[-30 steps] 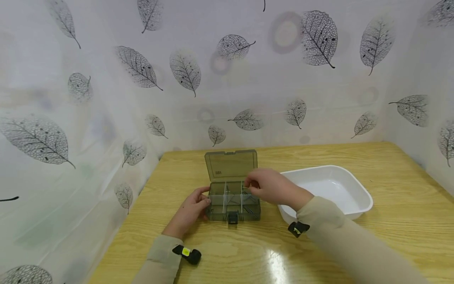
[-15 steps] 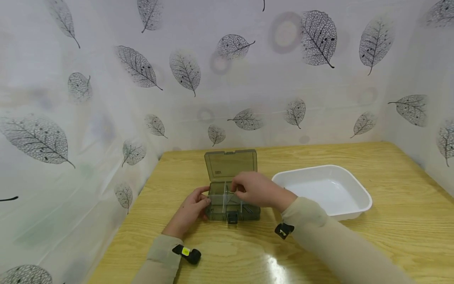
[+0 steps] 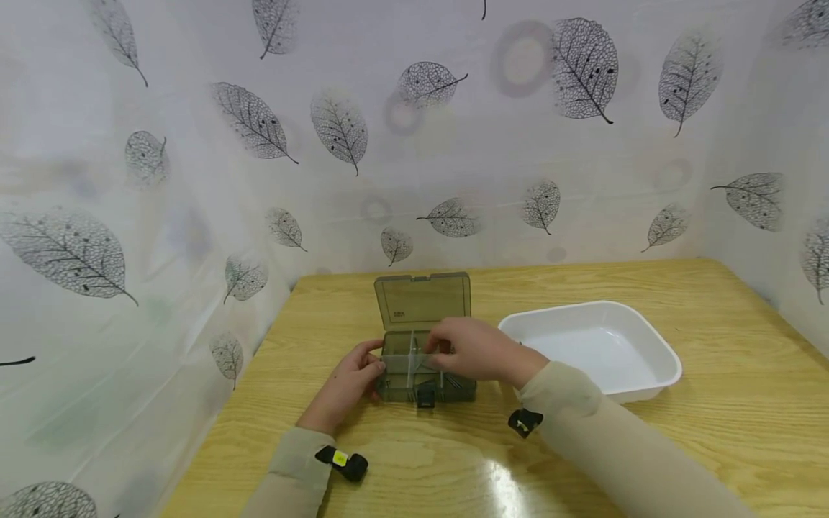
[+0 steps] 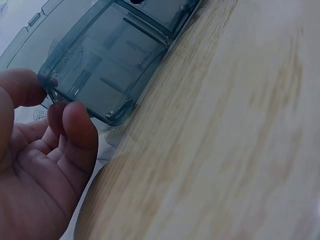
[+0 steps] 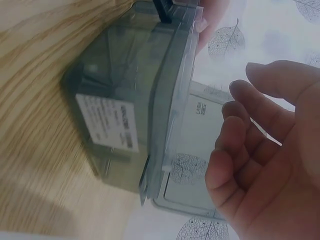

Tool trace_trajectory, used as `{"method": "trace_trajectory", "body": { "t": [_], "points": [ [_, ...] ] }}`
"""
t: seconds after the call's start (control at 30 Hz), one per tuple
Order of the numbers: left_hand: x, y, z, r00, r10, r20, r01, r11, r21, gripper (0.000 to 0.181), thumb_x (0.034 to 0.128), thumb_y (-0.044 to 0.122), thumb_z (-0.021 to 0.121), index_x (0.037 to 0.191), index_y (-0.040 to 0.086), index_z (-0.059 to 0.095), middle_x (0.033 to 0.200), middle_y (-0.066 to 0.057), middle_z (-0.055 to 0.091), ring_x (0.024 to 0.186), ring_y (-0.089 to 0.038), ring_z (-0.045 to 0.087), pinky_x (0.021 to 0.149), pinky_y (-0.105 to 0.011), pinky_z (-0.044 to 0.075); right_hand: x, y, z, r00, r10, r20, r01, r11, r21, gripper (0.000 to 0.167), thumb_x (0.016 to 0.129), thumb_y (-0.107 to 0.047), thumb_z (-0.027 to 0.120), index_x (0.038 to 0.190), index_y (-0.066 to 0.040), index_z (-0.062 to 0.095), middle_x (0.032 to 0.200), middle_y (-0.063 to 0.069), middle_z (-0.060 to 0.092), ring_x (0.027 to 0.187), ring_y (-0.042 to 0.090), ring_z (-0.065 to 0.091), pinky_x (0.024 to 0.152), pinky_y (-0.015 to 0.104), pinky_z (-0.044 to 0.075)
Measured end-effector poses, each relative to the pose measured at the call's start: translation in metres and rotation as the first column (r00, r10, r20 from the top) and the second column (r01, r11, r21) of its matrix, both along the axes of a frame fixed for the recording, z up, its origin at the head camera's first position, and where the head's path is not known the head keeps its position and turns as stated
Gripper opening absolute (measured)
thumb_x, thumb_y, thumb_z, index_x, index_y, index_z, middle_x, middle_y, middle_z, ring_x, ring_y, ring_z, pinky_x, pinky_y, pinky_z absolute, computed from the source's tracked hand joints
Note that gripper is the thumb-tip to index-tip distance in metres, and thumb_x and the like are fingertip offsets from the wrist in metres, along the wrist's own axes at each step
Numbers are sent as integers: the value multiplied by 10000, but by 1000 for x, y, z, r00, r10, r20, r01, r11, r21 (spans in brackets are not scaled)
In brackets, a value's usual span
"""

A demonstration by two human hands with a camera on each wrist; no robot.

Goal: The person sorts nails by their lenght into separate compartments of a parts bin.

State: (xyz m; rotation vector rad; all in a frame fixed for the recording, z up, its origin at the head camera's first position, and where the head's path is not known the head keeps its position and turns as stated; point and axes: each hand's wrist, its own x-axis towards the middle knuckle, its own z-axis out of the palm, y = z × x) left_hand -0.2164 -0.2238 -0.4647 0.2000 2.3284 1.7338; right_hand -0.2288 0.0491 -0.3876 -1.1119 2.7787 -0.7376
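A translucent grey-green compartment box (image 3: 394,365) stands on the table with its lid (image 3: 424,301) raised at the back. At the box's left side my left hand (image 3: 350,375) grips the wall between thumb and fingers; in the left wrist view this hand (image 4: 50,155) pinches the corner. Dark screws (image 4: 119,107) lie inside. Over the middle compartments hovers my right hand (image 3: 479,349), hiding part of them. The right wrist view shows this hand (image 5: 270,135) with fingers loosely bent, thumb and forefinger slightly apart, nothing visible between them. A white label (image 5: 107,120) is on the box's side.
A white rectangular tray (image 3: 670,370) stands on the wooden table (image 3: 401,460), right of the box and close behind the right wrist. A sheet printed with leaves (image 3: 486,144) hangs along the back and both sides.
My right hand has shifted left, from the box's right compartments to the middle ones. A thin thing at its fingertips earlier no longer shows there. My left hand has stayed on the box.
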Motion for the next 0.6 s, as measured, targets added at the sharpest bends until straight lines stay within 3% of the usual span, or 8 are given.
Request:
{"method": "trace_trajectory", "body": {
  "t": [0.13, 0.4, 0.6],
  "points": [
    [0, 0, 0, 1000, -3, -4, 3, 1000, -1, 514, 1044, 163, 552, 1529, 101, 396, 1085, -170, 548, 755, -240, 517, 667, -401, 560, -1, 7, -1, 1000, -31, 8, 30, 999, 24, 114, 960, -265, 706, 1064, -222, 724, 954, -123, 602, 841, 65, 579, 756, 312, 520],
    [-1, 0, -1, 1000, -7, -3, 7, 1000, 10, 520, 1049, 156, 543, 1537, 85, 379, 1082, -171, 546, 762, -236, 519, 657, -394, 558, -1, 29, -5, 998, -61, 28, 61, 998, 4, 156, 966, -198, 677, 1108, -159, 725, 951, -107, 616, 821, 78, 566, 726, 320, 510],
    [0, -1, -1, 1000, -9, 3, 9, 1000, 12, 509, 1041, 151, 559, 1525, 106, 406, 1075, -168, 552, 775, -245, 524, 668, -385, 557, -2, 49, -8, 997, -77, 14, 77, 997, -18, 157, 953, -205, 686, 1105, -181, 717, 921, -114, 613, 810, 83, 567, 697, 319, 500]
  ]
}}
